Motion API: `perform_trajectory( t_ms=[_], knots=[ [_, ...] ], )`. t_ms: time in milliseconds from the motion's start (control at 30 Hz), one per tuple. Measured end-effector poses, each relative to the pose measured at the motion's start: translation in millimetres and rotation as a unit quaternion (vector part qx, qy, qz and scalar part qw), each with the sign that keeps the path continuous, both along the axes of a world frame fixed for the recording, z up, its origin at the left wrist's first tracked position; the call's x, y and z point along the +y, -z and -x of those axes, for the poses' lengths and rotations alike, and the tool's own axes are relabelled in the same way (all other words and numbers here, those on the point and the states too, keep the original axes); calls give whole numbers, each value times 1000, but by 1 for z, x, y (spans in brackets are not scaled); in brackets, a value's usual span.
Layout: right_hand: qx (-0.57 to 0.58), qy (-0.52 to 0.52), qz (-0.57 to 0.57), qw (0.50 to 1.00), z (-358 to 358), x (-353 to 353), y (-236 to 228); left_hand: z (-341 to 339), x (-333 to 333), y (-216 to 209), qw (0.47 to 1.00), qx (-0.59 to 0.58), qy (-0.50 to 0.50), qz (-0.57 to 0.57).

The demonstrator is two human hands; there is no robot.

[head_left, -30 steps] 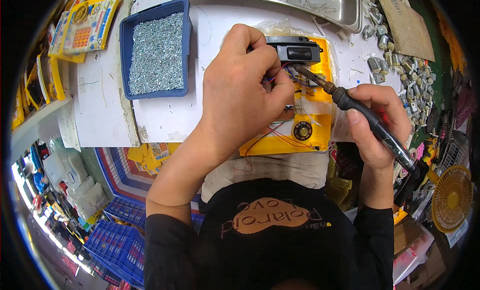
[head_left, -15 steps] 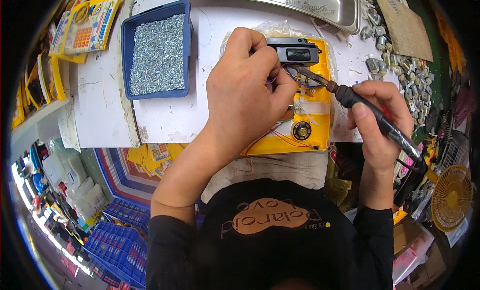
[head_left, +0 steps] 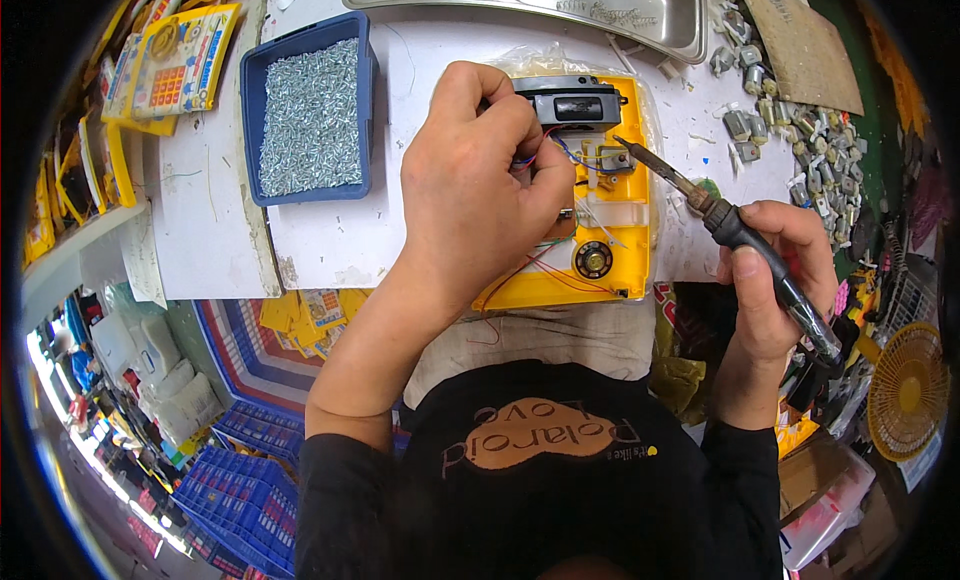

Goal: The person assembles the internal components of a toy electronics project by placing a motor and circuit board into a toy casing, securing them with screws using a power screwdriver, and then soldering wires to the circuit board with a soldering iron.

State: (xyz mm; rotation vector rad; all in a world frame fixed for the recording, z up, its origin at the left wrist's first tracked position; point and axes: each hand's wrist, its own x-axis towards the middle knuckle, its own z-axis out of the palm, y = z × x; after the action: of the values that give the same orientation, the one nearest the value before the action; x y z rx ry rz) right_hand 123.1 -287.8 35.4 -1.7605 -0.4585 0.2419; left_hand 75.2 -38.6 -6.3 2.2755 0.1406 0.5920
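Note:
My right hand is closed around a soldering iron with a black handle. Its dark tip hangs over the right side of a yellow plastic housing, close to a small metal motor. Over the housing's left part, my left hand is pinched on thin red and blue wires; its fingertips are partly hidden. Beside those fingers sits a black plastic module at the housing's far end. A round speaker lies in the near part, with red wires trailing leftward.
A blue bin full of small screws stands left on the white table. At the far side is a metal tray. Several small motors are heaped at right, next to a brown board. Yellow panels are stacked at far left.
The soldering iron has drawn back to the right, away from the wires beside my left fingers, uncovering the small motor. My left hand keeps its pinch. The whole view has shifted slightly.

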Motion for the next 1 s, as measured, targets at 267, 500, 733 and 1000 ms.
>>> perform_trajectory(
  t_ms=[267,500,733,1000],
  knots=[
    [-9,15,-22,1000,-2,-7,4,3,0,-9,1000,25,-4,-1],
    [-4,41,-37,998,-4,-16,6,-5,-4,-32,983,-34,78,-165],
    [-23,45,-27,998,-3,-18,6,-10,-6,-23,970,9,119,-213],
    [-13,43,-59,997,-5,-25,7,11,-7,-25,958,8,251,-139]
  ],
)
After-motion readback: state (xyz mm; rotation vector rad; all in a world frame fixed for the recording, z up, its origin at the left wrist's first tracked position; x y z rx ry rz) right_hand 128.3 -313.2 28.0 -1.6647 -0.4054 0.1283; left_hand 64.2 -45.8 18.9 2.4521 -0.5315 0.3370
